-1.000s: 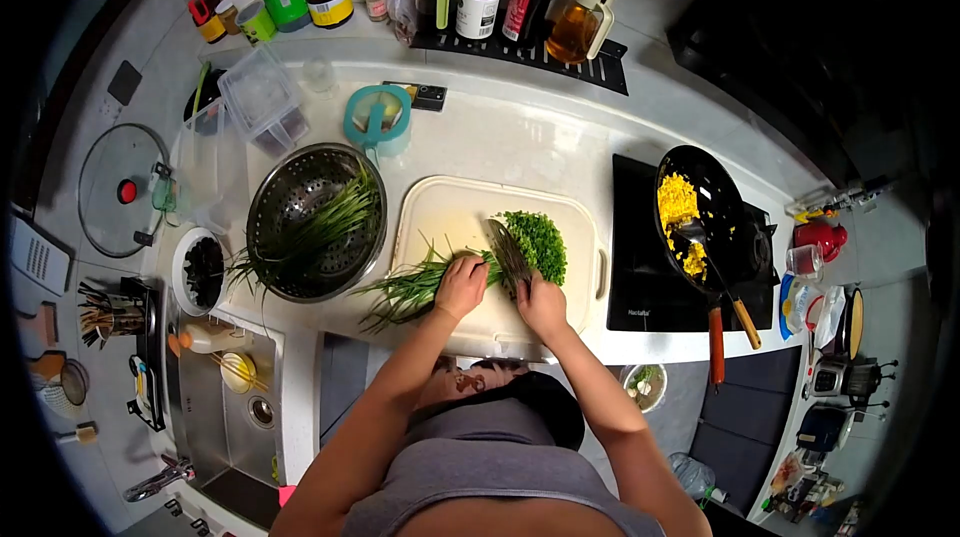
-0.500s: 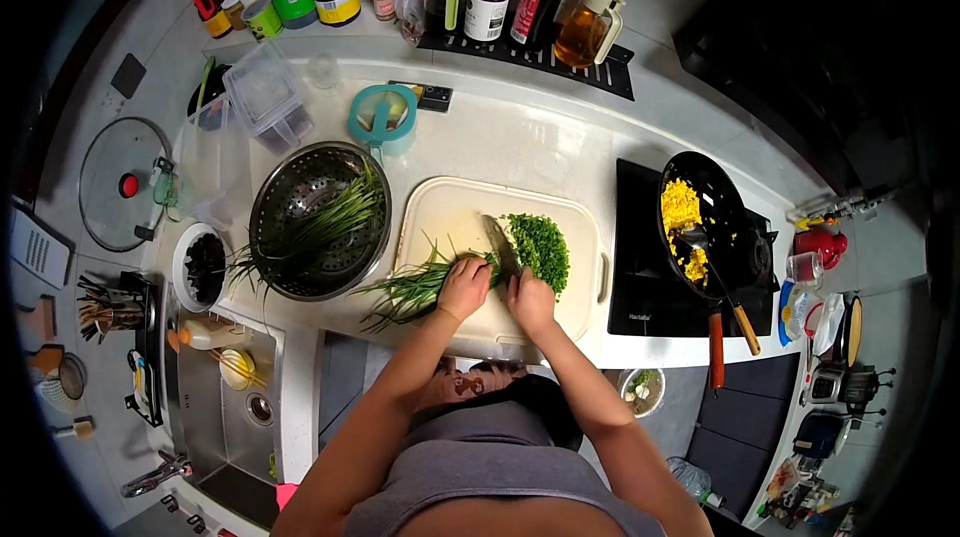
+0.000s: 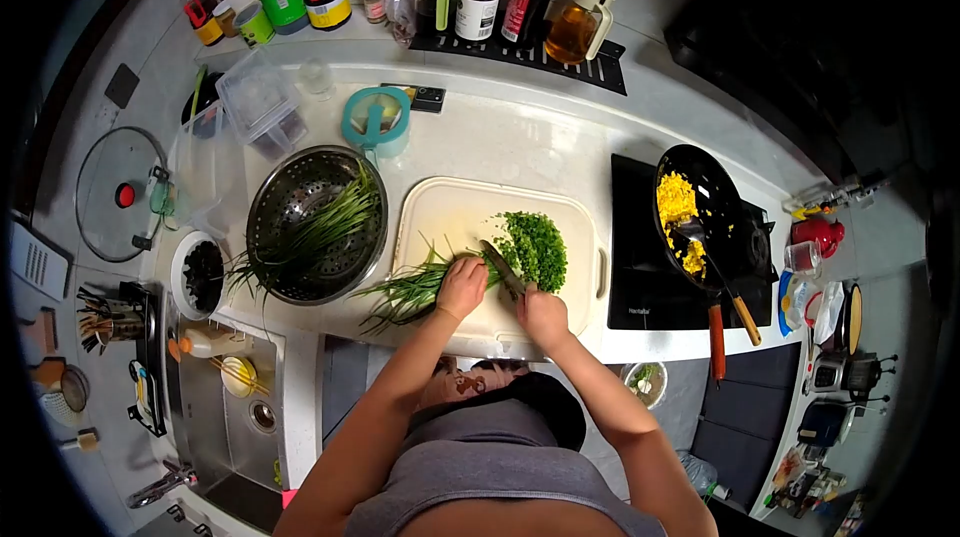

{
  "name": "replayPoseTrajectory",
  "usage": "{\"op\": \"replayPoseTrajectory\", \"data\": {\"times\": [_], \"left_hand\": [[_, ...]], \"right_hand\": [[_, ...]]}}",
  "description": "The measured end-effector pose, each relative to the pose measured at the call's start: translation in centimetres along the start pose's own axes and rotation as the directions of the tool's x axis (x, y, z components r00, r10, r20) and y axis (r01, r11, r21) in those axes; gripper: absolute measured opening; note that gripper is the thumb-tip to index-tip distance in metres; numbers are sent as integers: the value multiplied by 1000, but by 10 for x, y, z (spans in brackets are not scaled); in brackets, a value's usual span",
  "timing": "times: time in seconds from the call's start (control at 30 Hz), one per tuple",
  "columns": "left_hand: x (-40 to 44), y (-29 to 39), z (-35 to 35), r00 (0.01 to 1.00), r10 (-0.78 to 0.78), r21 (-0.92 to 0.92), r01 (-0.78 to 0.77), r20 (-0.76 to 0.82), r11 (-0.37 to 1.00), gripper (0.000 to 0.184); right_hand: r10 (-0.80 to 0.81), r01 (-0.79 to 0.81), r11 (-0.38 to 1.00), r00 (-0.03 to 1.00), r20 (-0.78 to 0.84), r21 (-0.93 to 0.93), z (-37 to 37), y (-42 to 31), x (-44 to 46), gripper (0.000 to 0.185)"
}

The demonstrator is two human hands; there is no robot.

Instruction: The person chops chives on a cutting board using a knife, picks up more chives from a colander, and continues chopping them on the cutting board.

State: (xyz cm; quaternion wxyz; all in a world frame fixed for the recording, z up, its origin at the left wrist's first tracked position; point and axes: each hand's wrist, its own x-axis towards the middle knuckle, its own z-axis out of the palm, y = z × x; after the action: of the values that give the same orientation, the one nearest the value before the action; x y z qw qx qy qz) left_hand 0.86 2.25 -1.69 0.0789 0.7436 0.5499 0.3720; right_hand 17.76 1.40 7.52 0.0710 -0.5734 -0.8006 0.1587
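Observation:
On a cream cutting board (image 3: pixel 450 202), my left hand (image 3: pixel 463 285) is closed over a bunch of garlic chives (image 3: pixel 408 289), whose long ends spread to the left. My right hand (image 3: pixel 543 315) grips the handle of a kitchen knife (image 3: pixel 499 267). The blade points up and left, beside the fingers of my left hand. A pile of finely chopped chives (image 3: pixel 535 249) lies to the right of the blade. Left of the board, a steel colander (image 3: pixel 262 207) holds more whole chives (image 3: pixel 325 227).
A black wok (image 3: pixel 725 207) with scrambled egg (image 3: pixel 677 199) and a spatula rests on the cooktop (image 3: pixel 640 287) at right. A teal-lidded jug (image 3: pixel 376 119) stands behind the colander. Left are a bowl of dark food (image 3: pixel 203 275) and the sink (image 3: pixel 215 417). Bottles line the back ledge.
The knife blade has tilted further over to the left, and my right hand has shifted slightly right and down. My left hand stays on the chives. The whole view has shifted a little.

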Motion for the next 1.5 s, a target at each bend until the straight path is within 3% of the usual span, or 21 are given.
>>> {"op": "replayPoseTrajectory", "data": {"times": [0.13,0.3,0.53,0.63,0.83,1.03,1.5], "left_hand": [[0,1,0,1000,-6,1,7,-13,1000,8],[4,3,-5,999,30,13,-29,-40,1000,8],[0,2,-1,999,-9,8,9,-38,1000,7],[0,0,1,1000,-12,-11,12,-20,1000,8],[-1,0,1,999,-26,-21,25,-24,999,7],[0,-2,3,997,-10,-39,7,-82,999,7],[0,-3,-6,996,-9,-48,4,-88,999,6]], "right_hand": [[25,-25,1000,999,-19,-4,26,-4,18,19],[129,-93,978,973,-190,187,30,-4,35,22],[75,-70,990,997,-36,122,-3,-8,11,20],[42,-42,999,999,16,12,-8,-9,2,18],[26,-27,998,999,-18,-57,23,-9,17,16],[148,-126,980,978,-144,152,34,-6,31,20],[23,-23,1000,1000,20,2,0,-11,1,18]]}}
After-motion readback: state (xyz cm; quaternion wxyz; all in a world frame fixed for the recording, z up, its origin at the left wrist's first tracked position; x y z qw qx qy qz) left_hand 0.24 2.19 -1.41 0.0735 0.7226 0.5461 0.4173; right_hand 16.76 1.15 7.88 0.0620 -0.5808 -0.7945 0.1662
